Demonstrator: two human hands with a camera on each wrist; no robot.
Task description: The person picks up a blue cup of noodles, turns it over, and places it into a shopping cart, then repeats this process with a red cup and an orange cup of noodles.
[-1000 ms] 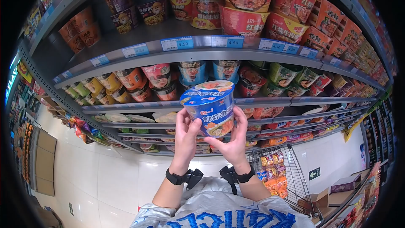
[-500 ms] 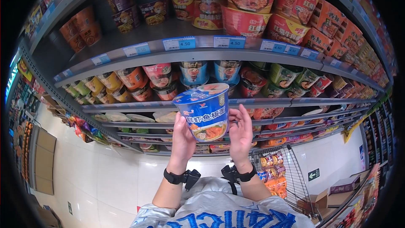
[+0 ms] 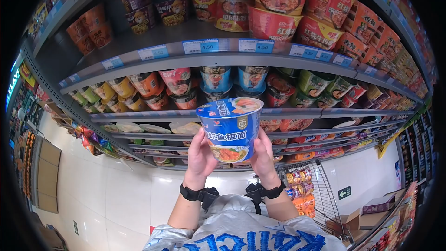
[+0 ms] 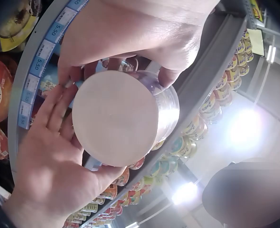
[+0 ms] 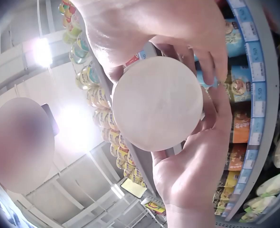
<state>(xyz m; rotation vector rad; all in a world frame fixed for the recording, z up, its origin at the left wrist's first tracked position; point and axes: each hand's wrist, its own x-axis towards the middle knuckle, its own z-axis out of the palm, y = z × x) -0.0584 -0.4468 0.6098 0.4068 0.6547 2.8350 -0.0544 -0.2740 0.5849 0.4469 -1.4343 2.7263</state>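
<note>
At far left, one floor sign (image 3: 75,227) is lying on the pale floor (image 3: 127,200). On the top shelf (image 3: 125,44), three purple tubs (image 3: 139,18) are standing, two of them stacked. Next, one left hand (image 3: 200,153) is gripping one side of one blue cup (image 3: 230,132), with one black band (image 3: 191,194) circling its wrist. The cup is hanging in the air in front of the shelves, lid up and label toward the person, its one round base showing in both wrist views. Behind it, two light-blue tubs (image 3: 216,79) are sitting side by side on others. One right hand (image 3: 263,155) is gripping the opposite side, so both hands are clamping the same cup between them; one more band (image 3: 272,191) is circling that wrist. Farther right, one cart (image 3: 327,195) is holding stacked packs (image 3: 302,190), and beyond it one arrow sign (image 3: 344,193) and one purple box (image 3: 378,204) are showing.
</note>
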